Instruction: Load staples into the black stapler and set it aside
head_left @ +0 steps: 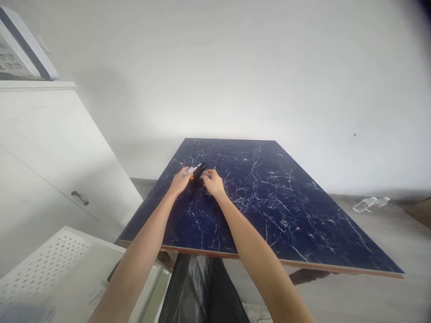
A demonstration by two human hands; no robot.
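Both hands meet above the left part of a dark blue, marble-patterned table [266,193]. Between them is a small, long black object [200,170], tilted up to the right; its kind is too small to make out. My left hand [181,181] is closed on a flat white piece with print [191,170], which lies against the black object's left side. A bit of orange shows below that piece. The fingers of my right hand [213,181] are pinched at the black object's right side, on something small and shiny, partly hidden by the fingers.
To the left stand a white cabinet [50,148] with a dark handle and a white perforated unit [50,264]. A white appliance [23,49] rests on the cabinet. Clear plastic bottles [367,204] lie on the floor at right, near a brown box [420,211]. A pale wall rises behind the table.
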